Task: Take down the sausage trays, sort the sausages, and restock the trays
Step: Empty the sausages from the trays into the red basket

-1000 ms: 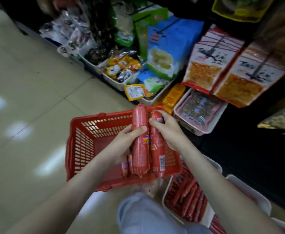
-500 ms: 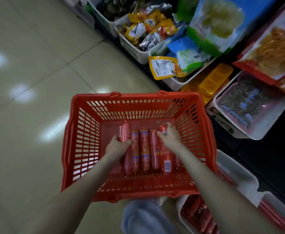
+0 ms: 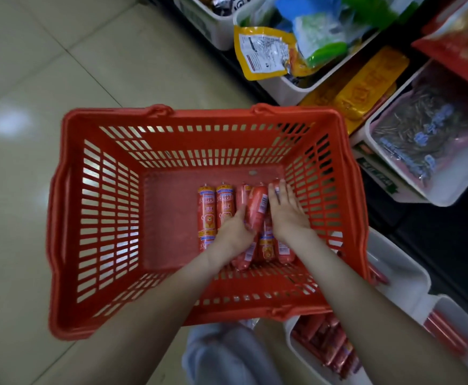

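Note:
A red plastic basket [image 3: 69, 218] stands on the floor in front of me. Several red sausages [image 3: 207, 212] lie side by side on its bottom, towards the right wall. One sausage [image 3: 256, 209] lies tilted across the others. My left hand [image 3: 234, 233] is low in the basket, its fingers curled against this tilted sausage. My right hand [image 3: 287, 212] lies flat with straight fingers on the rightmost sausages. At the lower right, a white tray [image 3: 292, 345] holds more sausages [image 3: 334, 354]. A second white tray [image 3: 455, 304] stands beside it.
White shelf bins [image 3: 219, 26] with snack packets line the top right, among them a yellow pouch [image 3: 263, 51] and a pink tray of dark snacks [image 3: 421, 126]. Pale tiled floor [image 3: 32, 79] spreads to the left. My knee [image 3: 227, 354] in light trousers is below the basket.
Both hands lowered the sausages they held above the basket down onto its bottom. My view dropped and moved closer over the basket.

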Motion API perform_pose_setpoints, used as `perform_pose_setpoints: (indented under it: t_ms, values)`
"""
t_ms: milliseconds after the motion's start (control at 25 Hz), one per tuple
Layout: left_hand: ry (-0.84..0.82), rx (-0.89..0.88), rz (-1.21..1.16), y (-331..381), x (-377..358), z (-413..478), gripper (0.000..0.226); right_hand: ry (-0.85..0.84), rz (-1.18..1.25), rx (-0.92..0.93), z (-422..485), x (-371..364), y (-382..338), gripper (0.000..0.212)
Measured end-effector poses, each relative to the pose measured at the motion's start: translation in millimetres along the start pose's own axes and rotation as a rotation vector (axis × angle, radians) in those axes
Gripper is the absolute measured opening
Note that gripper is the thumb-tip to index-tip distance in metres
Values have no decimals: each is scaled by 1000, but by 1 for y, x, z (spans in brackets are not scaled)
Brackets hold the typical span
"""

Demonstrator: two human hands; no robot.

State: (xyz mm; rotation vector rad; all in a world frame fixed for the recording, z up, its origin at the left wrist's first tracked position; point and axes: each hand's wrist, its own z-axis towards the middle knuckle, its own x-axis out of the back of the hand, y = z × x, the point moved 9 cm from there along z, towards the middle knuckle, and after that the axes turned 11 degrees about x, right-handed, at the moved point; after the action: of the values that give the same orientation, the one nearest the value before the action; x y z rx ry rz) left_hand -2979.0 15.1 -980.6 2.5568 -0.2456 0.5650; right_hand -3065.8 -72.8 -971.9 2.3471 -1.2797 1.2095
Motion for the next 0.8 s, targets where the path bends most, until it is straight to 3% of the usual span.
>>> perform_pose_setpoints:
  t_ms: [120,280,520,640,800]
  values:
    - [-46,-19,97,6,-4,-7,72,39,89,-48,-11,5,-1,104]
    - [-71,29,448,10,-10,-4,50,-1,75,-70,-18,7,4,104]
    - [-8,2,389,33,-27,-2,47,-27,142,-88,-15,-1,11,97]
    - [-44,-74,551,33,-45,0,41,8,189,27,-17,-1,9,93]
    - [92,-207,567,24,-20,2,50,-80,-21,214,-19,-10,-10,70]
